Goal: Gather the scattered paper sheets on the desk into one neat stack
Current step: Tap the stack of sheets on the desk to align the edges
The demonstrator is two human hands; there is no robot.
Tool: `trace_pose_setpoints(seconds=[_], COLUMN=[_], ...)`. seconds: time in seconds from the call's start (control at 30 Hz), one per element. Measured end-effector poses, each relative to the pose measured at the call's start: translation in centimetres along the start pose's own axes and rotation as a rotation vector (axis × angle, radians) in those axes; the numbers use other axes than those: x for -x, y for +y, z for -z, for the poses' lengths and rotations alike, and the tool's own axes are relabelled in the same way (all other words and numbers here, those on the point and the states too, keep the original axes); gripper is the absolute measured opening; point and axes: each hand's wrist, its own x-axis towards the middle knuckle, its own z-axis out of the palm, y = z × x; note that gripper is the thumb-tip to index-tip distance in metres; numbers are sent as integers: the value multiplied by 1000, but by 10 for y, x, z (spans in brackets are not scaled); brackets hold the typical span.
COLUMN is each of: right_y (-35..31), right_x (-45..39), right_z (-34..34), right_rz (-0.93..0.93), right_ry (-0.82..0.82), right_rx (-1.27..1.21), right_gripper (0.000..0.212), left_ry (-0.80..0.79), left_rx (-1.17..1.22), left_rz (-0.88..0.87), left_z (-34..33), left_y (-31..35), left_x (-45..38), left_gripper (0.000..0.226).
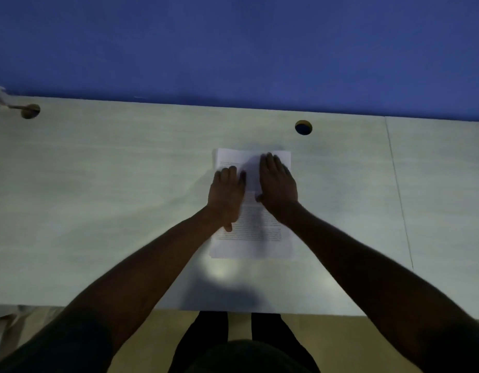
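White printed paper sheets [253, 243] lie together as one stack in the middle of the pale desk [111, 197], edges nearly aligned; a sliver of a lower sheet shows along the left side. My left hand [227, 193] lies flat on the stack's left part, fingers straight, thumb pointing toward me. My right hand [277, 184] lies flat on the upper right part, fingers together and pointing away. Both palms hide the middle of the top sheet.
Two round cable holes sit near the desk's far edge, one [303, 127] just beyond the stack and one [30, 111] at far left with a cable. A blue partition [233, 49] rises behind. A seam [398, 189] crosses the desk at right.
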Motion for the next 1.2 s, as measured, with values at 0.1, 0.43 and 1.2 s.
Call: trace_pose_setpoints(seconds=[0.1, 0.43, 1.2], right_y=[8, 42, -18], right_x=[20, -37, 208], right_z=[-15, 0, -91], right_rz=[-70, -128, -118], right_ry=[-26, -329, 172], right_rx=[-105, -31, -98], right_gripper=[103, 163, 95], left_ry=[3, -109, -108], left_rx=[-43, 24, -28], left_rz=[16, -5, -86], left_z=[0, -8, 13], left_y=[8, 9, -12], left_x=[-11, -28, -11], left_gripper=[143, 175, 177])
